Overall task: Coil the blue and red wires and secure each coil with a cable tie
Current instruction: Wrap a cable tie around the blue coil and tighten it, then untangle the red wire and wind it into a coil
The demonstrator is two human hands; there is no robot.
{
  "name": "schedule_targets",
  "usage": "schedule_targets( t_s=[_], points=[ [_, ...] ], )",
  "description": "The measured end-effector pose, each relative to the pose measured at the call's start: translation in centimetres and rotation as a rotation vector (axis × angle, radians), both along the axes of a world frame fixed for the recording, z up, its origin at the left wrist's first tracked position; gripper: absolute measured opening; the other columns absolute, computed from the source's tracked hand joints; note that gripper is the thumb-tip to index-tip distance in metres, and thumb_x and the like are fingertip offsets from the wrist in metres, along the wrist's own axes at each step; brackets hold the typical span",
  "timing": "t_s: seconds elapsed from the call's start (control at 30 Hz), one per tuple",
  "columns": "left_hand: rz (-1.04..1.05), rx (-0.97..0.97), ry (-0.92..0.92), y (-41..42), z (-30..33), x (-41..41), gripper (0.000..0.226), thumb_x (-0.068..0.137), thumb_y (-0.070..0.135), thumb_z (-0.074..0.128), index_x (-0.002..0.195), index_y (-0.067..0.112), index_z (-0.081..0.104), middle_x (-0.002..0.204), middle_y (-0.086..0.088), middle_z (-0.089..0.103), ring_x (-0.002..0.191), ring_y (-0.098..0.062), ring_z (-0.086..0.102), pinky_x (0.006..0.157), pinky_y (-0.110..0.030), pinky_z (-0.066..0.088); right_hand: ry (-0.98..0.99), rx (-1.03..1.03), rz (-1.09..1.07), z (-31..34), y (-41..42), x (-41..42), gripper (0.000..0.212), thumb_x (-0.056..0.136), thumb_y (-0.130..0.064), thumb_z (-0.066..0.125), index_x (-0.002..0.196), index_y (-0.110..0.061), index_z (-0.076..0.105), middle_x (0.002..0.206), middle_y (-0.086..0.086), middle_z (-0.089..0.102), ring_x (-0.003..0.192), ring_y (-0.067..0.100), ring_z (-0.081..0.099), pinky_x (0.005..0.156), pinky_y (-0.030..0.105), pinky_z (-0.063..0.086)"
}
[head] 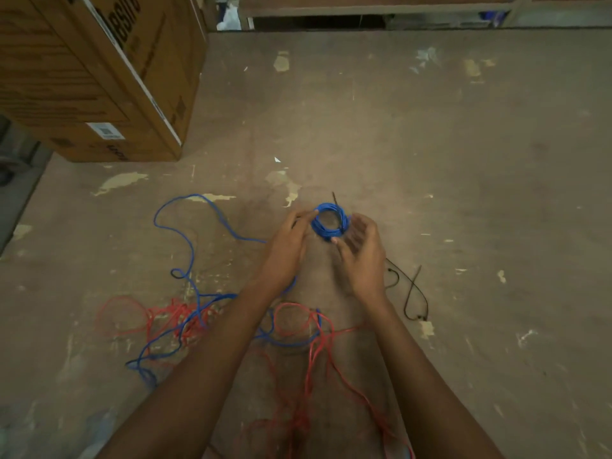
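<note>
One blue coil (330, 221) pinched by left hand (287, 250); right hand (361, 256) grip released; two loose cable ties (414, 289).

My left hand (287, 246), at 10 o'clock: fingers curled, pinching. My right hand (361, 256), at 2 o'clock: palm inward, fingers loosely bent.
</note>
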State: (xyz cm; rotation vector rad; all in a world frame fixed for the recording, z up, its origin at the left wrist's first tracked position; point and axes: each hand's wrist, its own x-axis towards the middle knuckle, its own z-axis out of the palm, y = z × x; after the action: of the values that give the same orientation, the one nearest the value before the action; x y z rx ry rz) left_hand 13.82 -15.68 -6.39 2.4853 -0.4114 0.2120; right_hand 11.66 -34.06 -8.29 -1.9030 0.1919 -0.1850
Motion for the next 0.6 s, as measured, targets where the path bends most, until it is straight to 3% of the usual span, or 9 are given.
schedule_targets(
  t_s=[0.07, 0.17, 0.3, 0.37, 0.5, 0.6],
  points=[
    [0.014, -0.099, 0.012, 0.8, 1.1, -2.3, 0.044, 0.099, -0.003, 0.060, 0.142, 0.006, 0.061, 0.135, -0.012, 0.060, 0.121, -0.022, 0.062, 0.105, -0.030, 0.049, 0.010, 0.011, -0.019, 0.6, 0.2, -1.4, 0.057, 0.096, -0.012, 0.078, 0.147, -0.013, 0.051, 0.143, 0.001, 0.062, 0.128, 0.008, 0.063, 0.104, 0.019, 0.052],
    [0.046, -0.184, 0.006, 2.1, 2.8, -6.9, 0.034, 0.105, 0.007, 0.059, 0.138, 0.013, 0.063, 0.126, -0.004, 0.066, 0.114, -0.020, 0.067, 0.098, -0.035, 0.053, 0.020, -0.009, -0.012, 1.3, 0.3, -4.3, 0.044, 0.098, -0.010, 0.074, 0.139, -0.014, 0.058, 0.128, -0.002, 0.070, 0.118, 0.009, 0.068, 0.094, 0.016, 0.055],
    [0.072, -0.228, 0.003, 4.0, 3.5, -13.0, 0.025, 0.103, 0.006, 0.062, 0.127, 0.011, 0.069, 0.116, -0.003, 0.070, 0.108, -0.018, 0.066, 0.095, -0.036, 0.053, 0.002, -0.154, 0.143, 2.2, 1.2, -9.1, 0.026, 0.099, -0.013, 0.066, 0.124, -0.020, 0.070, 0.117, -0.006, 0.076, 0.109, 0.010, 0.072, 0.098, 0.037, 0.059],
    [0.072, -0.228, 0.007, 4.6, 3.8, -15.8, 0.023, 0.103, 0.008, 0.065, 0.124, 0.012, 0.070, 0.113, -0.001, 0.070, 0.106, -0.017, 0.067, 0.094, -0.037, 0.054, 0.007, -0.284, 0.213, 2.3, 2.0, -11.9, 0.025, 0.099, -0.017, 0.062, 0.122, -0.020, 0.071, 0.119, -0.003, 0.075, 0.112, 0.018, 0.070, 0.100, 0.038, 0.055],
    [0.105, -0.224, 0.056, 5.2, 3.5, -21.1, 0.022, 0.102, 0.036, 0.068, 0.119, 0.022, 0.069, 0.108, 0.007, 0.067, 0.099, -0.015, 0.066, 0.090, -0.042, 0.055, 0.011, -0.607, 0.191, 1.9, 4.1, -17.1, 0.033, 0.100, -0.027, 0.060, 0.133, -0.021, 0.065, 0.124, 0.008, 0.069, 0.115, 0.032, 0.064, 0.098, 0.045, 0.052],
    [0.140, -0.246, 0.241, 4.3, 2.8, -25.4, 0.047, 0.090, 0.064, 0.073, 0.118, 0.027, 0.066, 0.106, 0.013, 0.067, 0.097, -0.008, 0.063, 0.088, -0.024, 0.050, 0.079, -0.709, 0.112, 1.7, 5.2, -19.9, 0.048, 0.100, -0.031, 0.062, 0.146, -0.018, 0.055, 0.132, 0.014, 0.065, 0.118, 0.037, 0.062, 0.098, 0.049, 0.051]
  ],
)
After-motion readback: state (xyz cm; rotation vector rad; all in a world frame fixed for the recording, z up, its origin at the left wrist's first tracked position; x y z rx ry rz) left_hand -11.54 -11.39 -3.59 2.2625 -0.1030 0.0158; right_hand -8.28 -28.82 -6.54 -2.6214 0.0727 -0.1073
